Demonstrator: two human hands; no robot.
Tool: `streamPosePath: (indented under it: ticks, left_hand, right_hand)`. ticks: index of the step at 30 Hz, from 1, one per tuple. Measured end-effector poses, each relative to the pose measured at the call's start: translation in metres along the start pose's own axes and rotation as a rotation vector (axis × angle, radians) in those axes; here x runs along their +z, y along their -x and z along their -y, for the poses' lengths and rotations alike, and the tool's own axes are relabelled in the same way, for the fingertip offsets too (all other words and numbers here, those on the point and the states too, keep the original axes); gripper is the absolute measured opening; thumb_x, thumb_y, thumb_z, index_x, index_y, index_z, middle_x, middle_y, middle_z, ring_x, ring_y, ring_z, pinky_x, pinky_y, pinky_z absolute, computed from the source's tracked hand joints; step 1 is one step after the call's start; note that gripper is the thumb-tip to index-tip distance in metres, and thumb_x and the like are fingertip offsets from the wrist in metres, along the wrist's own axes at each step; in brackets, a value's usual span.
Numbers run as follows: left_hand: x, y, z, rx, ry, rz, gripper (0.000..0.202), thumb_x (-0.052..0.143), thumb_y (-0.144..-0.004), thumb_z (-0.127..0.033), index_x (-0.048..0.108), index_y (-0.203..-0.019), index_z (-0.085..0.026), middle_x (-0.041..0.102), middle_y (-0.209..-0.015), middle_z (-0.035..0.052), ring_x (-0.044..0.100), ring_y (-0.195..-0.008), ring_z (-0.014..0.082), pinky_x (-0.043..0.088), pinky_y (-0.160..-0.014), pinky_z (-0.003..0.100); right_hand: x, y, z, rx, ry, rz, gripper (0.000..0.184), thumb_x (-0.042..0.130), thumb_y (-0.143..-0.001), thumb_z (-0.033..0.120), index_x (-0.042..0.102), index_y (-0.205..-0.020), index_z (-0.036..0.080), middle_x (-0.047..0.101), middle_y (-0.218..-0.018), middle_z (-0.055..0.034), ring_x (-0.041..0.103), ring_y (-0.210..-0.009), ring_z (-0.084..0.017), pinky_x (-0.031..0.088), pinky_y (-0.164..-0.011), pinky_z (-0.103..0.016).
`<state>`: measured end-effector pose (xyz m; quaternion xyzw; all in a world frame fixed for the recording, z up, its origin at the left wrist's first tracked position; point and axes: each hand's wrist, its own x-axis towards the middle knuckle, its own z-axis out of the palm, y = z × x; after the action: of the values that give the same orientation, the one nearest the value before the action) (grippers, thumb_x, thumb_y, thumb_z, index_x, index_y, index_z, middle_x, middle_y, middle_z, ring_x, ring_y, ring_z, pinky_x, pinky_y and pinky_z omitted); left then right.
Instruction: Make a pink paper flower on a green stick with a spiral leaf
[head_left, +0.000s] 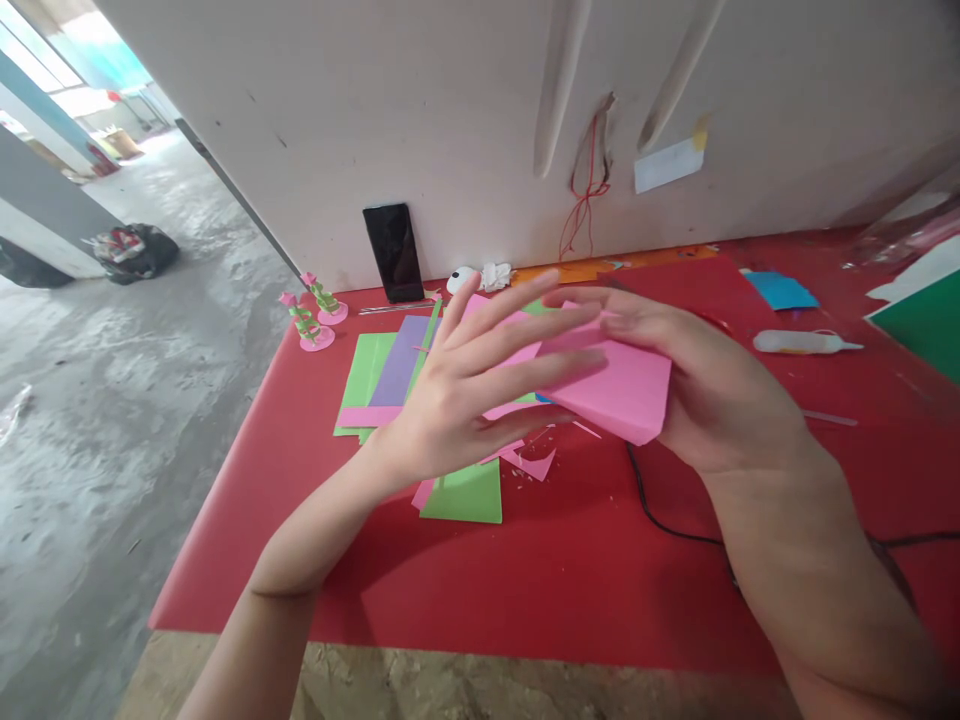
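A folded pink paper [626, 385] is held up over the red table by my right hand [739, 400], its fingers and thumb closed around the far and right edges. My left hand [450, 400] reaches across from the left with its fingers stretched out and spread. Its fingertips overlap the pink paper; I cannot tell whether they press on it. Beneath and behind the left hand lie green sheets [366, 375], a purple sheet [401, 360] and pink strips. A green piece of paper [465, 492] and pink paper scraps [534, 463] rest nearer to me.
Two small pink paper flowers [306, 325] stand at the table's left edge. A black phone [394, 252] leans on the white panel. To the right are a glue bottle [799, 342], blue paper [784, 290] and a black cable [664, 515]. Grey floor lies left of the table.
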<state>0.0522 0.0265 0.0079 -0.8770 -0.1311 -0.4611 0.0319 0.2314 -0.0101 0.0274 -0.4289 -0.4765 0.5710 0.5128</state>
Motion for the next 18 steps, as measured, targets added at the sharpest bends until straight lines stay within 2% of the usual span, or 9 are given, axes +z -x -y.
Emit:
streamPosePath:
  ticks: [2,4,6,7,9,10,14,18]
  left_hand:
    - [-0.003,0.001,-0.004,-0.033,0.077,0.016,0.017,0.058,-0.09,-0.025,0.068,-0.103,-0.03,0.075,-0.106,-0.0024,0.068,-0.107,0.0178,0.033,-0.116,0.049]
    - [-0.005,0.002,-0.009,-0.116,0.133,-0.059,0.015,0.061,-0.087,-0.019,0.071,-0.094,-0.028,0.077,-0.086,-0.006,0.073,-0.077,0.0124,0.044,-0.109,0.044]
    - [-0.007,0.002,-0.012,-0.279,0.176,-0.122,0.008,0.068,-0.082,-0.019,0.074,-0.084,-0.024,0.074,-0.069,-0.0066,0.067,-0.057,0.0093,0.057,-0.085,0.033]
    - [-0.008,0.001,-0.014,-0.379,0.21,-0.116,0.005,0.07,-0.08,-0.02,0.074,-0.079,-0.022,0.073,-0.065,-0.0058,0.064,-0.053,0.0088,0.057,-0.069,0.027]
    - [-0.01,-0.002,-0.017,-0.568,0.314,-0.032,0.005,0.073,-0.077,-0.022,0.075,-0.074,-0.019,0.074,-0.066,-0.003,0.063,-0.052,0.0086,0.049,-0.049,0.02]
    - [-0.011,-0.004,-0.018,-0.634,0.378,0.008,0.005,0.073,-0.077,-0.022,0.075,-0.073,-0.018,0.075,-0.068,-0.0021,0.063,-0.054,0.0085,0.047,-0.046,0.019]
    - [-0.012,-0.009,-0.018,-0.783,0.596,0.089,0.004,0.073,-0.075,-0.022,0.075,-0.076,-0.018,0.075,-0.074,-0.0007,0.064,-0.061,0.0086,0.049,-0.051,0.016]
    - [-0.009,-0.006,-0.016,-0.837,0.586,0.104,0.017,0.065,-0.083,-0.031,0.075,-0.079,-0.018,0.069,-0.064,0.0002,0.056,-0.052,0.0074,0.042,-0.044,0.018]
  right_hand:
    - [-0.001,0.0,-0.002,-0.066,0.114,-0.012,0.018,0.058,-0.082,0.033,0.069,-0.095,0.026,0.068,-0.096,0.0002,0.061,-0.081,-0.013,0.049,-0.066,-0.026]
    - [-0.001,0.001,-0.003,-0.225,0.255,-0.099,0.018,0.055,-0.086,0.034,0.071,-0.091,0.026,0.067,-0.098,-0.0001,0.059,-0.083,-0.013,0.047,-0.076,-0.029]
    - [-0.001,0.004,-0.002,-0.395,0.351,-0.178,0.022,0.051,-0.089,0.034,0.071,-0.084,0.027,0.066,-0.099,-0.0003,0.058,-0.089,-0.014,0.045,-0.083,-0.031]
    - [0.0,0.006,-0.001,-0.444,0.381,-0.191,0.021,0.052,-0.088,0.033,0.071,-0.082,0.027,0.067,-0.097,0.0,0.058,-0.09,-0.015,0.045,-0.083,-0.031]
    - [0.001,0.009,0.001,-0.475,0.447,-0.158,0.014,0.059,-0.084,0.032,0.07,-0.078,0.028,0.068,-0.086,0.0015,0.06,-0.083,-0.015,0.047,-0.076,-0.03]
    - [0.002,0.011,0.002,-0.467,0.477,-0.127,0.009,0.063,-0.082,0.03,0.07,-0.076,0.027,0.068,-0.078,0.0026,0.061,-0.077,-0.014,0.048,-0.071,-0.03]
    - [0.003,0.012,0.002,-0.428,0.474,-0.087,0.009,0.067,-0.078,0.021,0.068,-0.069,0.024,0.067,-0.07,0.004,0.062,-0.068,-0.011,0.052,-0.065,-0.026]
    - [-0.001,0.01,0.004,-0.322,0.498,0.008,0.008,0.068,-0.077,0.026,0.07,-0.07,0.022,0.064,-0.063,0.0032,0.057,-0.058,-0.009,0.048,-0.055,-0.023]
